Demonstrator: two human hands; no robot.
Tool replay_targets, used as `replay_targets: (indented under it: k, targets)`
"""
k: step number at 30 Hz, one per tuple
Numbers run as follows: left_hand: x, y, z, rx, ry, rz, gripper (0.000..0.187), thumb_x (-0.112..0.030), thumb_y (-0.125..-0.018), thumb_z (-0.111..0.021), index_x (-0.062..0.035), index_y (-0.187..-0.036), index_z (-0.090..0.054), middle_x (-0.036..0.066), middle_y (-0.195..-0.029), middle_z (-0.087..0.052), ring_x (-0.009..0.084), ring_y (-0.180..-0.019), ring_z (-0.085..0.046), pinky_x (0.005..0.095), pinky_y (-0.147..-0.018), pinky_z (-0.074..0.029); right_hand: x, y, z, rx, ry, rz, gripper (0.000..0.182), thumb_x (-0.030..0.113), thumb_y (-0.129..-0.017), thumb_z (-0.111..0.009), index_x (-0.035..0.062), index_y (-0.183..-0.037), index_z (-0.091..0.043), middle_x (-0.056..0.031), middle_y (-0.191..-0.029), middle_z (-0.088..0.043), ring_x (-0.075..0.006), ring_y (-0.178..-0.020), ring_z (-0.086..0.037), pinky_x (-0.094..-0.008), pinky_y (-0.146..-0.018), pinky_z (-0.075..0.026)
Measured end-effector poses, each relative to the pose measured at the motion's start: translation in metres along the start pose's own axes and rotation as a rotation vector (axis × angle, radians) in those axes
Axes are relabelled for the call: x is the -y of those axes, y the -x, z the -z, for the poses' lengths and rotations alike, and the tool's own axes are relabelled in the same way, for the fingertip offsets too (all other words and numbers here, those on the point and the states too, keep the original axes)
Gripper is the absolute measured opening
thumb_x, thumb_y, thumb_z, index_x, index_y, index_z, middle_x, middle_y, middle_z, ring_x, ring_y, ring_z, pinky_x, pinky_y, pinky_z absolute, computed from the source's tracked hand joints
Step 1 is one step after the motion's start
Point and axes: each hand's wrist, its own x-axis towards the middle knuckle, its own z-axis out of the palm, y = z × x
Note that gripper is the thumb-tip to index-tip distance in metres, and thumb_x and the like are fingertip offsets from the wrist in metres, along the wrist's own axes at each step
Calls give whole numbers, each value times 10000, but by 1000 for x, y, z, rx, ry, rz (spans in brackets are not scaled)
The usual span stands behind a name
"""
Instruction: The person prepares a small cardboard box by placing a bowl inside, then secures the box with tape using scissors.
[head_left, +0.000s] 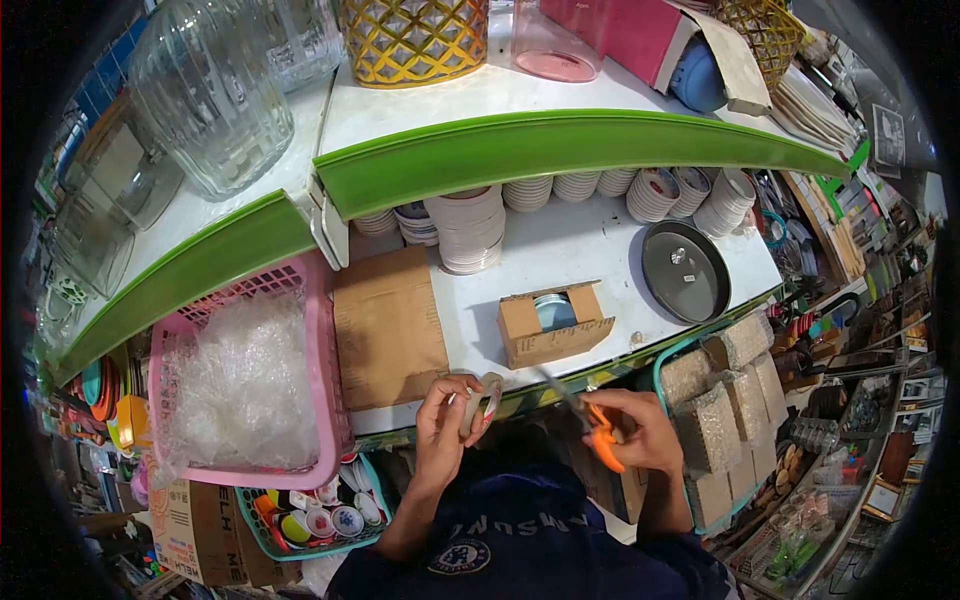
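My left hand (447, 425) is closed around a roll of clear tape (482, 408), held just off the front edge of the white shelf. In my right hand (648, 430) are scissors with orange handles (603, 440); the blades, slightly blurred, point up and left toward a small cardboard box (560, 347). That box stands on the shelf with its top flaps partly raised, and a pale blue round item (554, 312) shows inside. Neither hand touches the box. A flat piece of cardboard (390, 325) lies to its left.
A pink basket (335, 400) full of bubble wrap stands at the left. Stacked white bowls (468, 230) and a dark round pan (686, 272) sit on the shelf. Overhead runs a green-edged shelf (560, 140) with glass jars. At right, a teal crate (662, 375) holds wrapped boxes.
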Motion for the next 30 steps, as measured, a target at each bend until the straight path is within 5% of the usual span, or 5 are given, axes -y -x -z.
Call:
replay_targets:
  k: [9, 22, 24, 27, 30]
  targets:
    - [-1, 3, 10, -74, 66, -26, 84, -116, -1029, -429, -72, -1001, -495, 76, -1132, -518, 67, -584, -436, 200, -477, -321, 48, -18, 2, 123, 778, 99, 579, 395, -697, -773, 269, -1246, -641, -3, -791, -606, -169, -640, -633, -311, -563, -512]
    - [4, 8, 10, -163, 4, -33, 73, -101, -1023, -440, -66, -1017, -503, 81, -1168, -513, 62, -635, -457, 183, -481, -352, 70, -23, -10, 289, 974, 64, 578, 400, -729, -748, 272, -1273, -601, -7, -922, -649, -201, -703, -680, -320, -568, -538]
    - [6, 9, 9, -170, -9, -48, 72, -98, -1022, -442, -64, -1012, -504, 84, -1171, -512, 64, -635, -459, 183, -476, -347, 74, -27, -12, 232, 959, 65, 500, 391, -685, -773, 242, -1156, -697, 8, -787, -649, -179, -671, -658, -313, -572, -521]
    - [10, 10, 8, -170, -20, -62, 68, -90, -1019, -446, -59, -1000, -503, 87, -1175, -511, 66, -625, -459, 185, -467, -339, 76, -31, -10, 288, 955, 98, 535, 376, -740, -747, 225, -1236, -619, -38, -881, -669, -205, -699, -680, -335, -547, -523]
    - [12, 11, 9, -129, -27, -89, 61, -88, -1015, -454, -54, -994, -500, 89, -1179, -509, 69, -619, -461, 190, -463, -339, 80, -36, -10, 270, 947, 164, 519, 361, -739, -750, 193, -1214, -624, -55, -790, -675, -217, -660, -676, -345, -524, -511]
